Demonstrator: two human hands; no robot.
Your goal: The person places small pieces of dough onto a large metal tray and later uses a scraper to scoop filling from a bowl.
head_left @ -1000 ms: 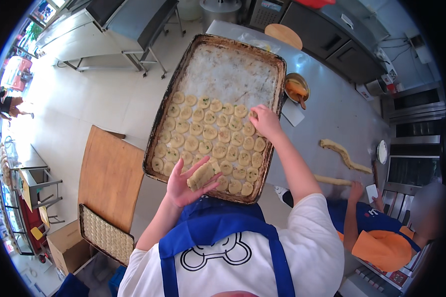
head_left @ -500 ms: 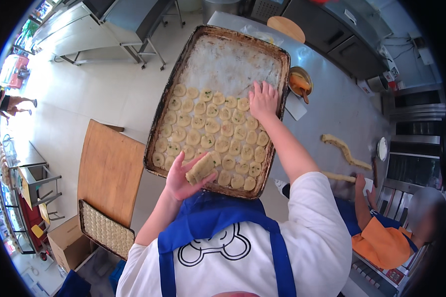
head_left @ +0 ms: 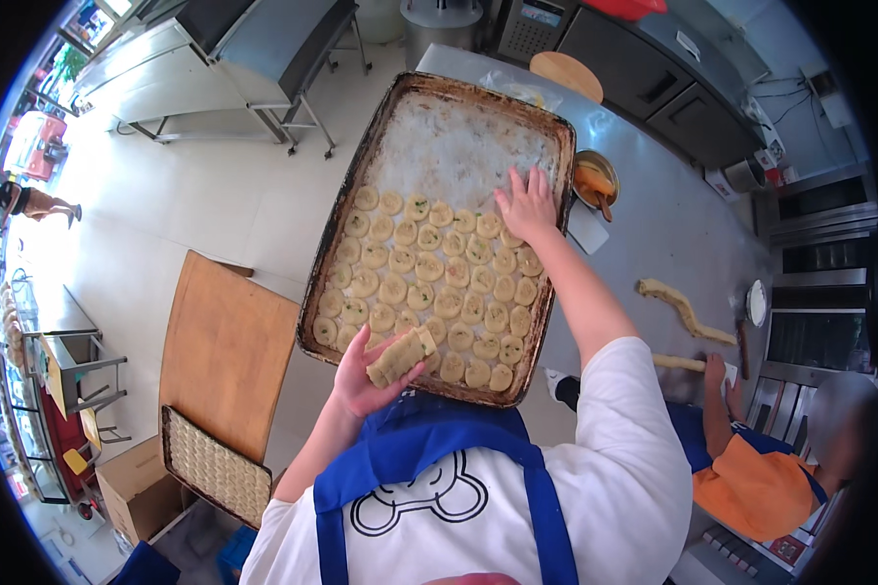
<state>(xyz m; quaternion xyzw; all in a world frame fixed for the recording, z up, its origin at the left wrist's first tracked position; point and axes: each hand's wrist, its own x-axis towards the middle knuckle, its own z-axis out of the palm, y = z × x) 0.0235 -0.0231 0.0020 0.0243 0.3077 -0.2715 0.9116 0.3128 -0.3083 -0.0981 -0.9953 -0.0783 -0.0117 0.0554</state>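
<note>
My left hand (head_left: pixel 366 380) holds a short, sliced roll of pale dough (head_left: pixel 403 357) with green flecks, at the near edge of a large, stained baking tray (head_left: pixel 473 136). Rows of flattened dough rounds (head_left: pixel 429 266), some green-flecked, cover the lower part of the tray. My right hand (head_left: pixel 528 208) lies at the tray's right side with its fingers spread, touching the tray at the end of the top row; whatever is under its palm is hidden.
A steel table (head_left: pixel 663 214) holds a bowl with orange contents (head_left: pixel 593 177), dough ropes (head_left: pixel 683 310) and a white dish (head_left: pixel 756 304). A co-worker in orange (head_left: pixel 751 487) works at right. At left stand a wooden board (head_left: pixel 219 351) and another filled tray (head_left: pixel 215 466).
My right hand has moved up along the tray, its fingers changing from bunched to spread. The tray shifted slightly in view. The co-worker's arm has shifted.
</note>
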